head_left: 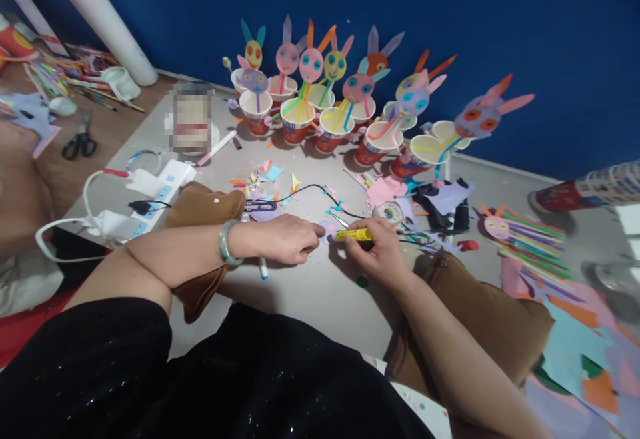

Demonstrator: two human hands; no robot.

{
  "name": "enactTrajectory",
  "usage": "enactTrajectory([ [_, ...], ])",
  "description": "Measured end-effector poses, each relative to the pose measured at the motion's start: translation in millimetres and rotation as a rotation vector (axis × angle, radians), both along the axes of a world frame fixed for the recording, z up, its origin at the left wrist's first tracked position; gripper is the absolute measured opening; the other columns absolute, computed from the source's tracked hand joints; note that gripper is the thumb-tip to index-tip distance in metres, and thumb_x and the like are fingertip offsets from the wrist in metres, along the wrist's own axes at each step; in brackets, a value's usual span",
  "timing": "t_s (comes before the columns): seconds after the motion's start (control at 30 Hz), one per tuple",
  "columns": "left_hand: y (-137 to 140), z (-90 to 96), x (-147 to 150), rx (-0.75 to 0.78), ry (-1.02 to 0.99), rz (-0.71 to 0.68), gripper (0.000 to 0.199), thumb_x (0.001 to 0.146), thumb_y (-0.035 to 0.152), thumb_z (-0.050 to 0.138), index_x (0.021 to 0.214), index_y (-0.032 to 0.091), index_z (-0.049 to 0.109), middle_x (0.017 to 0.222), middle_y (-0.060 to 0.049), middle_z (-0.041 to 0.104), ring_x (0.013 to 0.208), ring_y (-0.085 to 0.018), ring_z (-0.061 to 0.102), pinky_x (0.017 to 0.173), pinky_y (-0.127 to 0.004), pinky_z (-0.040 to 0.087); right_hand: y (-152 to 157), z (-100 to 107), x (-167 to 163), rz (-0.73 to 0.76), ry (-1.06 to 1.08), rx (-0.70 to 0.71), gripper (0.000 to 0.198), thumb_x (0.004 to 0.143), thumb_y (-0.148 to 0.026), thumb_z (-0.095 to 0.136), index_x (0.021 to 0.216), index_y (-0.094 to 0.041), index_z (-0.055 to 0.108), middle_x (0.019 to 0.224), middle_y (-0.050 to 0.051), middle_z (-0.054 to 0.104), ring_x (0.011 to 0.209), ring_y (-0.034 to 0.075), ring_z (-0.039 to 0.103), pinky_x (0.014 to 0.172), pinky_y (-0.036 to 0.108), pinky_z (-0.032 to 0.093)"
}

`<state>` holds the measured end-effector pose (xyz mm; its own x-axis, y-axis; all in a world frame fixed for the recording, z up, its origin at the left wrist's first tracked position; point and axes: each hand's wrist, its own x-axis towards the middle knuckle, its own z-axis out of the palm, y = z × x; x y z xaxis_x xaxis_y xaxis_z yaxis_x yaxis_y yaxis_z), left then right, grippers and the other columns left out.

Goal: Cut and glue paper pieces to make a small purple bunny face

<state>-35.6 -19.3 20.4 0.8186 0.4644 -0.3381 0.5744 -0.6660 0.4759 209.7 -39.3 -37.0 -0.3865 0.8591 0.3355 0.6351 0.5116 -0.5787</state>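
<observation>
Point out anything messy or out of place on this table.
Paper scraps lie strewn beyond the left hand, with a black cable snaking among them: untidy, against the cups lined up near the wall.

A plain, deep-blue wall (450, 12) fills the back, its surface darker toward the upper right. A narrow pale strip (525, 167) runs along its foot, where a light-grey tabletop (320, 306) meets it. At the upper left, a thick white post (105, 22) slants across the view above a brown, wood-looking surface (113, 136) beside the table. The light is soft and uneven, brightest on a whitish patch (629, 216) at the right edge.
</observation>
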Motion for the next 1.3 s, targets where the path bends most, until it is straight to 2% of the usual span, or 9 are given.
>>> enactTrajectory([
  [0.23, -2, -1.9, 0, -0.001, -0.02, 0.003, 0.015, 0.082, 0.016, 0.051, 0.07, 0.015, 0.06, 0.106, -0.004, 0.068, 0.057, -0.008, 0.032, 0.053, -0.033, 0.021, -2, 1, -11, 0.126, 0.004, -0.072, 0.006, 0.087, -0.026, 0.061, 0.092, -0.026, 0.065, 0.081, 0.002, 0.073, 0.078, 0.022, 0.064, 0.081, 0.041, 0.047],
  [0.4, 0, 2.1, 0, -0.021, 0.003, -0.005, 0.014, 0.083, 0.016, 0.051, 0.074, 0.015, 0.062, 0.108, -0.005, 0.067, 0.055, -0.008, 0.03, 0.053, -0.033, 0.022, 2, 7, -3, -0.071, 0.067, -0.075, 0.006, 0.083, -0.03, 0.064, 0.085, -0.024, 0.064, 0.078, 0.004, 0.069, 0.079, 0.024, 0.062, 0.074, 0.039, 0.048],
  [0.5, 2, 4.7, 0, -0.029, 0.016, -0.015, 0.014, 0.084, 0.016, 0.052, 0.075, 0.015, 0.063, 0.11, -0.006, 0.067, 0.054, -0.007, 0.03, 0.052, -0.033, 0.022, 3, 9, 0, -0.106, 0.071, -0.078, 0.007, 0.08, -0.03, 0.065, 0.084, -0.025, 0.064, 0.076, 0.003, 0.067, 0.078, 0.024, 0.061, 0.073, 0.038, 0.048],
  [0.63, 1, 4.5, 1, -0.043, 0.016, -0.015, 0.016, 0.084, 0.016, 0.052, 0.077, 0.015, 0.066, 0.116, -0.007, 0.067, 0.056, -0.008, 0.034, 0.053, -0.034, 0.024, 1, 11, -4, -0.02, 0.08, -0.048, 0.003, 0.082, -0.027, 0.064, 0.084, -0.026, 0.063, 0.075, 0.003, 0.069, 0.078, 0.024, 0.062, 0.072, 0.039, 0.048],
  [0.77, 0, 1.9, 1, -0.045, 0.017, 0.006, 0.016, 0.084, 0.016, 0.051, 0.076, 0.016, 0.065, 0.12, -0.006, 0.067, 0.059, -0.008, 0.038, 0.053, -0.033, 0.023, -1, 7, -11, 0.091, 0.04, -0.038, 0.004, 0.083, -0.025, 0.064, 0.086, -0.027, 0.063, 0.076, 0.002, 0.071, 0.075, 0.024, 0.064, 0.081, 0.046, 0.049],
  [0.97, 0, 1.4, -1, -0.04, 0.003, -0.003, 0.017, 0.083, 0.016, 0.051, 0.078, 0.016, 0.067, 0.118, -0.006, 0.067, 0.067, -0.01, 0.047, 0.055, -0.033, 0.024, -4, 1, -14, 0.164, 0.003, -0.062, 0.005, 0.089, -0.029, 0.063, 0.092, -0.026, 0.064, 0.078, 0.001, 0.073, 0.071, 0.021, 0.063, 0.081, 0.043, 0.049],
  [1.17, 0, 1.8, -1, -0.024, 0.016, -0.006, 0.017, 0.082, 0.016, 0.052, 0.079, 0.017, 0.068, 0.117, -0.006, 0.068, 0.07, -0.012, 0.051, 0.056, -0.033, 0.025, -3, 1, -13, 0.109, 0.023, -0.031, 0.003, 0.086, -0.029, 0.065, 0.088, -0.026, 0.065, 0.077, 0.003, 0.072, 0.077, 0.024, 0.063, 0.077, 0.041, 0.049],
  [1.3, 0, 3.1, 0, -0.021, 0.015, 0.002, 0.015, 0.082, 0.015, 0.051, 0.076, 0.016, 0.065, 0.112, -0.006, 0.069, 0.069, -0.012, 0.049, 0.057, -0.033, 0.024, -3, 5, -16, 0.19, 0.036, -0.107, 0.005, 0.087, -0.028, 0.065, 0.09, -0.025, 0.067, 0.078, 0.002, 0.073, 0.073, 0.021, 0.064, 0.079, 0.041, 0.05],
])
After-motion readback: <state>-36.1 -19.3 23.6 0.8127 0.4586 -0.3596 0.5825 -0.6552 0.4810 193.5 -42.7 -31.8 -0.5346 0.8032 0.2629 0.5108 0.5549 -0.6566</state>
